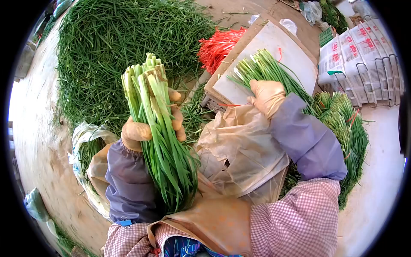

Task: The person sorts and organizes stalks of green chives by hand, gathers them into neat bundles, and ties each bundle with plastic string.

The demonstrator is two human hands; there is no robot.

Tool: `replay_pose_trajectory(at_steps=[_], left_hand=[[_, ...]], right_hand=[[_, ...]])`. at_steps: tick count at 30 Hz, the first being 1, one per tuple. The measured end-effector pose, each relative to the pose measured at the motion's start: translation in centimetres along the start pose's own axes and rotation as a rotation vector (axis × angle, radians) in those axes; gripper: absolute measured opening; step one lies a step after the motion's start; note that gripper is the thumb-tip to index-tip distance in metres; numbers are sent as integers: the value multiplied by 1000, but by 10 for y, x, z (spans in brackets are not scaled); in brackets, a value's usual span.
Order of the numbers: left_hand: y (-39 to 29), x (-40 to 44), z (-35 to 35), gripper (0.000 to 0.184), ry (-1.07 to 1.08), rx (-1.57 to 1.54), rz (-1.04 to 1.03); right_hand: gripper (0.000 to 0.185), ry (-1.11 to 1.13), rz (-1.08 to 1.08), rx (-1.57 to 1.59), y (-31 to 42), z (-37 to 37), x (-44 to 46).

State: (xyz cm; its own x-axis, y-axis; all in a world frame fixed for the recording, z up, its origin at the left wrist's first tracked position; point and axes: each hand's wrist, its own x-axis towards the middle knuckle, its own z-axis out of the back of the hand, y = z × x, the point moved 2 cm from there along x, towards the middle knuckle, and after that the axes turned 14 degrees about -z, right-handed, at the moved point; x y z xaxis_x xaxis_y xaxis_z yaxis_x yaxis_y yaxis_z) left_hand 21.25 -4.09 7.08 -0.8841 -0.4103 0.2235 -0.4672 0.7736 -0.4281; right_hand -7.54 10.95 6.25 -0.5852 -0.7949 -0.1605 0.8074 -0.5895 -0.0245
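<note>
Floor (40, 120) ahead carries a loose green heap (124, 38). Left hand (136, 132): fingers grip thick bundle (156, 113), cut ends up; slackened hold could spill it. Right hand (269, 96) on thinner bundle (276, 68) atop bench (274, 35); finger closure unclear, careless push might scatter it.

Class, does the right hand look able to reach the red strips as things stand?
Probably yes: the right hand may need to release the green stalks, but nothing visible covers the red strips beside the board.
</note>
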Motion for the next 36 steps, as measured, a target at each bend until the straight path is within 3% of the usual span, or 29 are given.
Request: replay_pose_trajectory(at_steps=[2, 5, 8, 9, 10, 14, 17, 19, 23, 26, 30, 33, 36], left_hand=[[0, 1, 4, 90, 8, -13, -2], [0, 1, 3, 90, 5, 15, 19], [-2, 0, -2, 89, 49, -21, -25], [-3, -2, -6, 89, 56, -38, -29], [-5, -3, -8, 90, 58, -28, -28], [-7, -4, -20, 91, 131, -83, -32], [-21, -6, -30, 72, 216, 92, -52], [-26, -11, -23, 83, 167, 54, -89], [-20, -7, -13, 99, 26, -44, -112], [-12, 1, -15, 107, -95, 108, -101], [-5, 2, -16, 111, -21, 11, -99], [-8, -5, -12, 105, -65, 96, -57], [-7, -10, -2, 97, -102, 148, -22]], right_hand=[[21, 23, -118, -71, -9, -23, 11], [18, -99, 22, -43, -10, -2, -1], [14, 37, -74, 359, -19, 26, -1], [15, -11, -106, 803, -16, 39, 4], [25, 94, -82, 927, -16, 50, 14], [24, 184, 30, 1126, 42, 125, 10], [21, 312, 78, 1224, 49, 124, 15], [18, 431, 52, 1247, 41, 119, 15], [17, 604, 7, 1603, 37, 95, -9], [13, 616, 93, 1594, 56, 85, -27], [17, 794, 138, 1620, 87, 76, -42], [17, 883, 57, 1590, 110, 60, -49], [15, 908, 118, 1545, 130, 48, -54]])
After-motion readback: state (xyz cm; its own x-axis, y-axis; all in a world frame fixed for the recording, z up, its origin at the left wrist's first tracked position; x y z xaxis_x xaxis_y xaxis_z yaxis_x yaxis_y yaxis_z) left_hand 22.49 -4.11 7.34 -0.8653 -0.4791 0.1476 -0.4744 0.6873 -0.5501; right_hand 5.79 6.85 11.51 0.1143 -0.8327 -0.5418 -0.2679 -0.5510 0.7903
